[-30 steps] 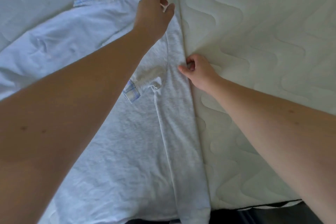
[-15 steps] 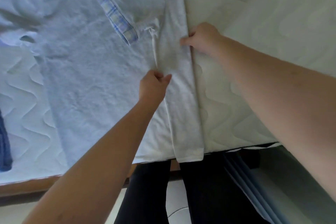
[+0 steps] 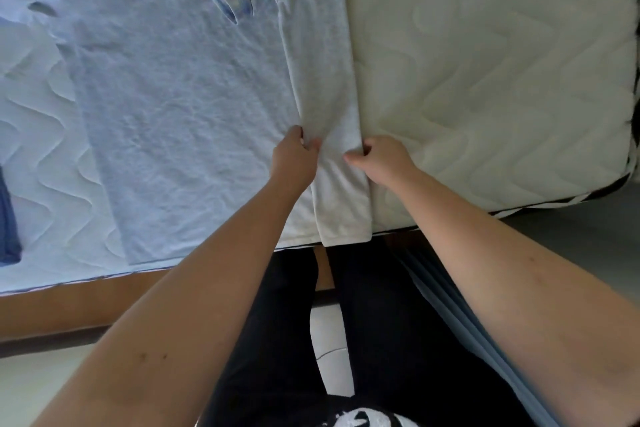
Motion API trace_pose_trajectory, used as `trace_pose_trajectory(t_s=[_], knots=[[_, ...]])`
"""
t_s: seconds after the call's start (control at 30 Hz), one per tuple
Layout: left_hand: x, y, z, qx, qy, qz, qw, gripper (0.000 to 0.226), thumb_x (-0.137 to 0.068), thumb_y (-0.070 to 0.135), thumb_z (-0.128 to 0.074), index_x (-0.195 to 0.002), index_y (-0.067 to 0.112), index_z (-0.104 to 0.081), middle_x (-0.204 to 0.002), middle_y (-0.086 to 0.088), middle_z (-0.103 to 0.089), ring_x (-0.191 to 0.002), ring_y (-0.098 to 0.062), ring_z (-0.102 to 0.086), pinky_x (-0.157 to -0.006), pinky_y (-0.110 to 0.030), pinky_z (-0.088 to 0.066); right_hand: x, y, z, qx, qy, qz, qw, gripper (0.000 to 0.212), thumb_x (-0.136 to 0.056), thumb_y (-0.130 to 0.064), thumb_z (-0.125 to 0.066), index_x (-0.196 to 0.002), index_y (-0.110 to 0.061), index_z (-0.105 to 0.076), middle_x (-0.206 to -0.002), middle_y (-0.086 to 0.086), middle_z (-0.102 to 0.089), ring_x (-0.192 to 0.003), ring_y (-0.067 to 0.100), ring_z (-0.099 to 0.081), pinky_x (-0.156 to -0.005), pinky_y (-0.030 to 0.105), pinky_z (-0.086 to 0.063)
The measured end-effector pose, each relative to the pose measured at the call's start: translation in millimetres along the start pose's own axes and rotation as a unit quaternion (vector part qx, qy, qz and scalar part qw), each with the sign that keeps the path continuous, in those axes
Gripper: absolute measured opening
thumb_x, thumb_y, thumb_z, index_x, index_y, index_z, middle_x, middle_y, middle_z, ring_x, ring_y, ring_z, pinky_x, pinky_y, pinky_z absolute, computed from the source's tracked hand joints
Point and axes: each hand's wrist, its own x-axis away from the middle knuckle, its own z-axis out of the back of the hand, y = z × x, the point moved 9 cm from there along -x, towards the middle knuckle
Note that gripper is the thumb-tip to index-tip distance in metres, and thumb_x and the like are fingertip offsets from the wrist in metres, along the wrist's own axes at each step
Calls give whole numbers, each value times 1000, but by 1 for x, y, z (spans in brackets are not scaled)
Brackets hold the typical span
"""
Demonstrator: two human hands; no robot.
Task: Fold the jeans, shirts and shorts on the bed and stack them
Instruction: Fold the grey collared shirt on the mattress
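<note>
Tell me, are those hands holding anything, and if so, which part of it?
Both grip the grey shirt by its folded-over side strip near the hem: the left hand pinches the strip's inner edge, the right hand its outer fold.

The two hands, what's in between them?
In the head view, a folded-over strip of the light grey shirt lies between the left hand and the right hand. Each hand pinches one edge of that strip, nothing else between.
</note>
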Motion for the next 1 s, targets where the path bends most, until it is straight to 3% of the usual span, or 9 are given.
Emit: trace_pose_trajectory(t_s=[0.2, 0.27, 0.33, 0.4, 0.53, 0.7, 0.87, 0.93, 1.0], knots=[[35, -41, -40, 9, -140, 16, 990, 47, -83, 27, -75, -125, 14, -60, -112, 1, -68, -100, -18, -65, -82, -33, -55, 32, 28, -34, -39, -74, -12, 996, 38, -84, -32, -74, -116, -13, -66, -109, 4, -70, -98, 21, -65, -84, 33, -51], [45, -55, -43, -20, -125, 13, 992, 36, -88, 24, -68, -123, 16, -63, -107, 2, -69, -97, -17, -65, -80, -32, -54, 43, 36, -45, -63, -100, -16, 993, 43, -83, -26, -74, -123, -13, -62, -117, 3, -68, -105, 20, -64, -87, 31, -49], [50, -67, -32, -9, -50, 19, 999, 22, -93, 29, -61, -111, 18, -65, -98, 5, -68, -88, -16, -64, -71, -26, -48, 50, 43, -52, -62, -95, -13, 993, 47, -84, -23, -73, -128, -12, -58, -121, 1, -65, -105, 17, -61, -81, 28, -45], [57, -77, -24, 33, -1, 32, 999, 15, -94, 38, -59, -99, 24, -61, -89, 11, -65, -80, -8, -62, -61, -20, -42, 54, 48, -56, -56, -71, -14, 996, 43, -87, -23, -70, -126, -12, -58, -120, 1, -64, -99, 16, -59, -72, 27, -45], [70, -92, -36, 42, -29, 51, 997, 16, -91, 40, -64, -96, 25, -61, -83, 13, -65, -73, -3, -63, -59, -20, -44, 66, 65, -73, -106, -44, -58, 992, 35, -87, -34, -67, -114, -11, -66, -108, 6, -70, -97, 23, -66, -89, 43, -54], [82, -104, -35, 7, -14, 63, 998, 12, -97, 33, -56, -97, 23, -62, -86, 6, -68, -77, -12, -65, -60, -27, -47, 85, 87, -84, -104, -27, -130, 986, 45, -90, -54, -57, -94, -11, -67, -72, 4, -70, -57, 17, -67, -64, 33, -55], [87, -95, -31, 10, 30, 45, 998, 17, -97, 36, -53, -107, 23, -56, -91, 8, -66, -83, -15, -64, -71, -36, -55, 83, 81, -64, 98, 11, -131, 986, 47, -90, -65, -46, -75, -22, -57, -72, -1, -61, -68, 21, -61, -54, 29, -39], [83, -88, -25, 52, 55, 31, 997, 23, -95, 38, -58, -113, 24, -56, -91, 14, -65, -83, -7, -62, -68, -28, -51, 77, 73, -51, 87, 55, -101, 990, 38, -91, -57, -51, -81, -21, -55, -77, -2, -58, -71, 21, -56, -56, 31, -38], [76, -78, -20, 90, 64, 23, 994, 25, -93, 38, -63, -113, 26, -56, -86, 18, -63, -79, 4, -59, -63, -16, -43, 72, 66, -46, 54, 67, -77, 993, 31, -92, -49, -55, -93, -19, -57, -86, 0, -62, -79, 23, -59, -66, 35, -47]])
